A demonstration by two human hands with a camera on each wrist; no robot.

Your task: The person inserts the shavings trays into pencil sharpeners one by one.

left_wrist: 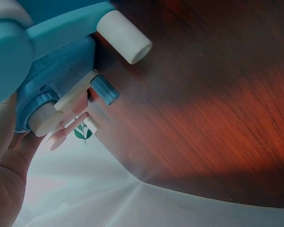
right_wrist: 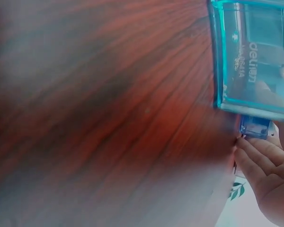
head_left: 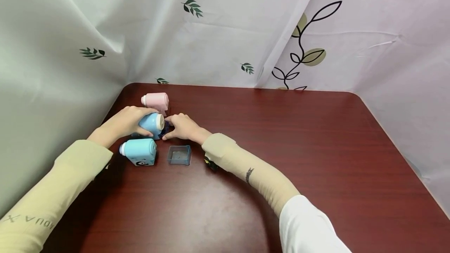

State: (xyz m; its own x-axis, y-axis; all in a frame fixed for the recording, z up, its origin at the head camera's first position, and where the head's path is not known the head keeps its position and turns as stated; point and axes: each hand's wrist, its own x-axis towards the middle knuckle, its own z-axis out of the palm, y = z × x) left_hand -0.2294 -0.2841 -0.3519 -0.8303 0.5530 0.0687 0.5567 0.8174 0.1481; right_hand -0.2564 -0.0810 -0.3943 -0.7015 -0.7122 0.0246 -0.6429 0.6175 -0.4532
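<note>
Around the blue crank pencil sharpener [head_left: 149, 123], at the left of the table, my left hand [head_left: 128, 122] curls its fingers and thumb. The sharpener's cream crank and blue knob [left_wrist: 104, 90] show in the left wrist view. On its right side my right hand [head_left: 184, 127] pinches a dark blue see-through shavings drawer [right_wrist: 255, 126] by the fingertips. Fingers hide much of the drawer, and I cannot tell whether it sits partly in the sharpener. A teal sharpener [head_left: 138, 150] stands nearer, just in front of the blue one.
Behind the blue sharpener stands a pink sharpener [head_left: 156, 100]. A clear teal drawer [head_left: 179, 155] lies on the brown table [head_left: 299, 139], right of the teal sharpener. Under the right sleeve shows a small dark thing [head_left: 211, 163]. White patterned cloth [head_left: 218, 42] borders the table.
</note>
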